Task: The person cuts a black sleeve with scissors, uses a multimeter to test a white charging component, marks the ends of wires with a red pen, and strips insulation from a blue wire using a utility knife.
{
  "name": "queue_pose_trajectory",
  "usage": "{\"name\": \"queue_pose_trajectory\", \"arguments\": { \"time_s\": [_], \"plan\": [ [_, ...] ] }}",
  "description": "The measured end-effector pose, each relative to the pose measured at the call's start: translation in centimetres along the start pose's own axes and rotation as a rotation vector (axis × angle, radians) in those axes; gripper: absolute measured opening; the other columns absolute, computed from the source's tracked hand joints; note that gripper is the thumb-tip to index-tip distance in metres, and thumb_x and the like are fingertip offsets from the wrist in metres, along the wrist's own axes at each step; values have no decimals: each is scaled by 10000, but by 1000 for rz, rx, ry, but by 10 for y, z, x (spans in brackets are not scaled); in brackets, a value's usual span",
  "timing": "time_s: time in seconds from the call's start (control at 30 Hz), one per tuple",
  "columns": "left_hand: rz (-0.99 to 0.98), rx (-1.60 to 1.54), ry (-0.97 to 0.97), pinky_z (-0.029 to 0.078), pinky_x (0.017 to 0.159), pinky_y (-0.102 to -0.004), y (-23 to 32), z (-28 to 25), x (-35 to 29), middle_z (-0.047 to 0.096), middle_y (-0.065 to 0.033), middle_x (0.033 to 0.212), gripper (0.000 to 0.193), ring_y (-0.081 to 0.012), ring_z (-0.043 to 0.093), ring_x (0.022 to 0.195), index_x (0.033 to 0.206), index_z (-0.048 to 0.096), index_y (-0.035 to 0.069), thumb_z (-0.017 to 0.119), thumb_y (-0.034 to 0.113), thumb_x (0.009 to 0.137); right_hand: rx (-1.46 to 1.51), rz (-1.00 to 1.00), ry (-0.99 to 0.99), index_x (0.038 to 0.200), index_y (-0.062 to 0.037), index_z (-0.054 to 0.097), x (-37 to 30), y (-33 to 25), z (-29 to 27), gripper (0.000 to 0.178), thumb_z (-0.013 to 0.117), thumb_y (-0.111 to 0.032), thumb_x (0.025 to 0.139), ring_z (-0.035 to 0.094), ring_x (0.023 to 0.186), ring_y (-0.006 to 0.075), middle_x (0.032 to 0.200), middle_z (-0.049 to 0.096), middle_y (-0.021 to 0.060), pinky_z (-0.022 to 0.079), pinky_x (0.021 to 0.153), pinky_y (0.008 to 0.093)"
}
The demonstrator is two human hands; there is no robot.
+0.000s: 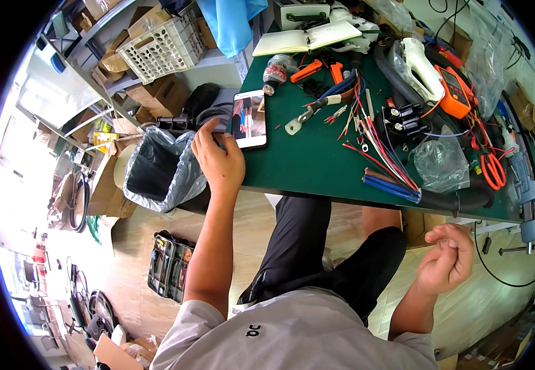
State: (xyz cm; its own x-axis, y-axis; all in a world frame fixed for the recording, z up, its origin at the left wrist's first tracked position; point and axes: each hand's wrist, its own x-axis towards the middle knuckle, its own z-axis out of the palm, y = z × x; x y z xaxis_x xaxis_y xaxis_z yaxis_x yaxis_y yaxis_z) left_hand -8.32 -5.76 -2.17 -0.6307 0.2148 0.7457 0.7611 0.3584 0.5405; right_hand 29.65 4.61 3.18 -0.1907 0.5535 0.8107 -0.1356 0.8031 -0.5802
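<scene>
A white-framed phone (250, 128) lies at the green table's left edge, its lit screen showing a picture of wires. My left hand (221, 161) is beside its lower left corner, fingers apart and holding nothing; whether a fingertip touches the phone I cannot tell. My right hand (446, 260) is raised in front of the table's near edge, fingers curled together with nothing visible in them. On the table, a thick cable with red, white and blue wires (381, 154) fans out. Left of it lies a cable with a metal lug (298, 122).
An orange meter (454, 92), a white charging-type handle (421, 68), red-handled scissors (493, 171) and a plastic bag (443, 161) crowd the right. An open notebook (307, 40) lies at the back. A lined bin (163, 169) stands left; a toolbox (170, 266) is on the floor.
</scene>
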Motion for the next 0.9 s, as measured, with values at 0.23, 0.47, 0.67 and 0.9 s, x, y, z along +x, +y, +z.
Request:
{"name": "queue_pose_trajectory", "arguments": {
  "time_s": [0.23, 0.47, 0.67, 0.9],
  "plan": [
    [18, 42, -51, 425, 970, -406, -2, 0, -3, 634, -145, 1192, 319, -328, 539, 1115, 1209, 613, 17, 570, 90, 901, -289, 285, 0, 1199, 53, 630, 7, 20, -5, 264, 493, 29, 974, 650, 849, 165, 1025, 678, 148, 515, 732, 264],
    [40, 48, -53, 432, 980, -408, -1, -3, -4, 638, -148, 1208, 309, -326, 544, 1140, 1218, 609, 14, 544, 76, 922, -291, 392, -44, 1240, 33, 610, 16, 56, -1, 273, 506, -22, 994, 634, 946, 176, 1128, 659, 136, 505, 822, 279],
    [5, 39, -74, 430, 991, -407, 1, -5, -3, 637, -154, 1235, 306, -318, 551, 1153, 1223, 604, 3, 536, 68, 933, -355, 358, -45, 1262, 36, 590, 24, 74, 12, 296, 501, -5, 983, 623, 1020, 200, 1177, 642, 140, 493, 891, 296],
    [7, 35, -96, 430, 990, -400, 3, -7, -1, 637, -158, 1236, 301, -313, 556, 1148, 1221, 604, 1, 529, 60, 935, -375, 323, -48, 1314, 38, 553, 27, 84, 26, 355, 511, 21, 962, 609, 1108, 219, 1289, 609, 156, 493, 933, 322]
  ]
}}
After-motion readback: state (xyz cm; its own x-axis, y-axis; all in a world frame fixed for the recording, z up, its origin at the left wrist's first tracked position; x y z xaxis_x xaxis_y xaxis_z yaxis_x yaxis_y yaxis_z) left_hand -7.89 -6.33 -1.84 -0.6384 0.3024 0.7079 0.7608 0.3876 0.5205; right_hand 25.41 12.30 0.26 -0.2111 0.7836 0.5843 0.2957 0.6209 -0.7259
